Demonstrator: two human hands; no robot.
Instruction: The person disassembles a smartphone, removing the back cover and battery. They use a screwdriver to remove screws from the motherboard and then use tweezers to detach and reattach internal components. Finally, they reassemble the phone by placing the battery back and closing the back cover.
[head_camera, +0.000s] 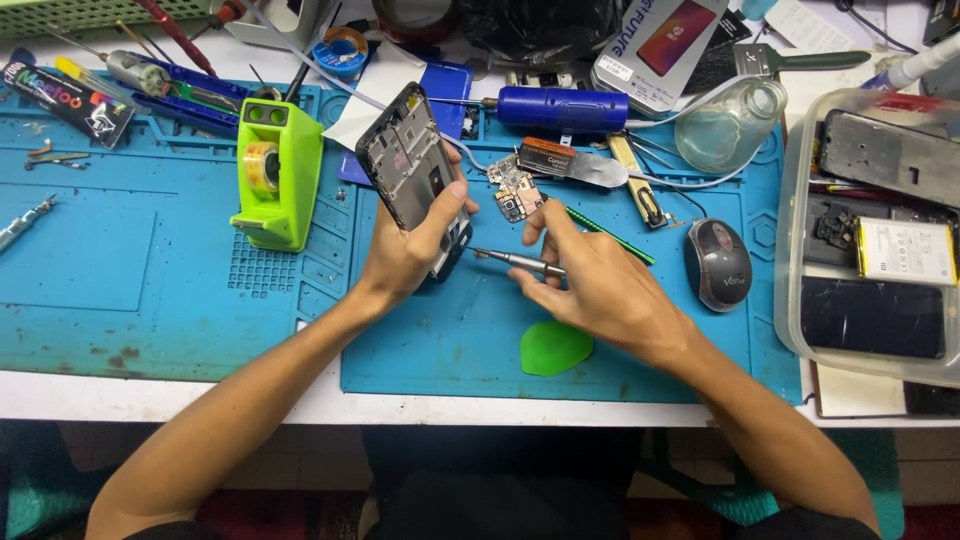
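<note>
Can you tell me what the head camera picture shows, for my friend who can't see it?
The left hand holds an opened phone frame tilted above a blue work mat, while the right hand holds a thin metal screwdriver.

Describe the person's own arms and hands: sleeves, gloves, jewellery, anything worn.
Both the left hand and the right hand are bare: no gloves, rings, watch or wristbands show. Both forearms are uncovered up to the bottom of the picture, with no sleeve visible. No markings can be made out.

A blue mat (150, 250) is showing a gridded patch; lime dispenser (275, 170), green pick (555, 347), grey mouse (718, 263).
</note>
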